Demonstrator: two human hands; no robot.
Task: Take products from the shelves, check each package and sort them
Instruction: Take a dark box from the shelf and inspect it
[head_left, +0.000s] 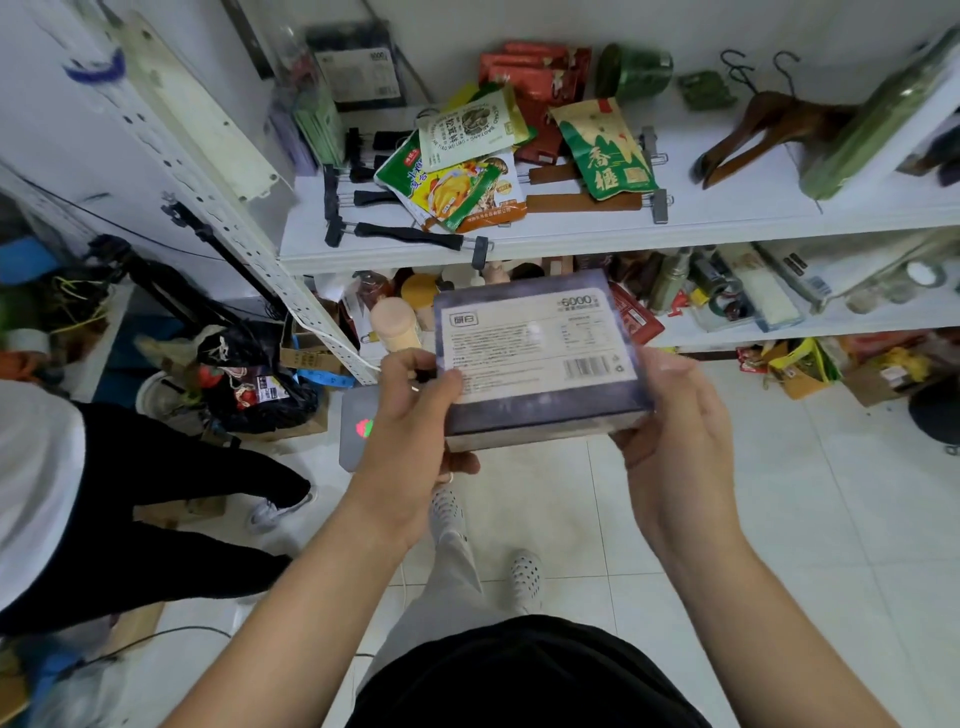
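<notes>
A: What can't you read on the box (540, 353)?

B: Most of it. It's blurred. "6000" and a barcode show on the pale label, but the fine print is illegible. The underside is hidden, and so are the fingers beneath it.

A: Where is it?

B: Mid-frame, held in the air in front of the lower shelf (779, 325), label up, touching neither shelf.

A: Room around it?

B: The upper shelf (727, 221) has its front edge just above, at 12 o'clock, with pouches (467, 171) and clip hangers (410, 236) near that edge. At 9 o'clock a second person's legs (182, 467) stand close, the body cut off by the frame. From 3 to 5 o'clock there's bare tiled floor (805, 493). At 6 o'clock are the holder's own feet (525, 574).

A: And the hands?

B: The left hand (410, 436) is at the box's 8 o'clock corner, thumb curled over the top edge, fingers wrapped below. The right hand (675, 431) is at the 4 o'clock corner, palm against the side, thumb along the edge, fingers underneath and out of sight. Both grip the box, and the forearms converge from the bottom of the frame.
</notes>
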